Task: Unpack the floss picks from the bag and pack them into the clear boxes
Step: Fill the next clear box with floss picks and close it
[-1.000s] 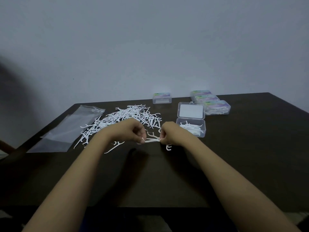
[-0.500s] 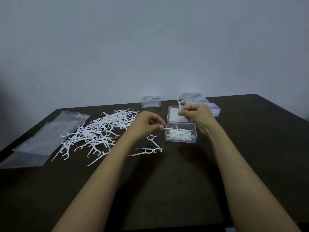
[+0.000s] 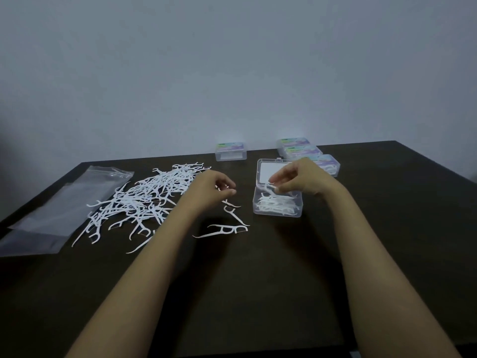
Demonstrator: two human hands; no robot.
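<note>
I judged the floss picks [image 3: 144, 200] light and slippery — pinch mid-handle; right hand [image 3: 302, 179] pinched one at one o'clock, left hand [image 3: 209, 192] unclear.

The bag [image 3: 67, 205] lies at my far left, the floss picks [image 3: 144, 200] piled just right of it, the open box [image 3: 256, 205] further right, closed boxes [image 3: 230, 152] behind

floss picks [image 3: 144, 200]: plain white
bag [image 3: 64, 210]: clear, greyish sheen
open clear box [image 3: 276, 213]: colourless; white panel in lid
closed boxes [image 3: 230, 151]: clear; lilac and green-teal labels
counter [image 3: 258, 280]: plain, near-black brown
wall [image 3: 232, 73]: pale blue-grey
</note>
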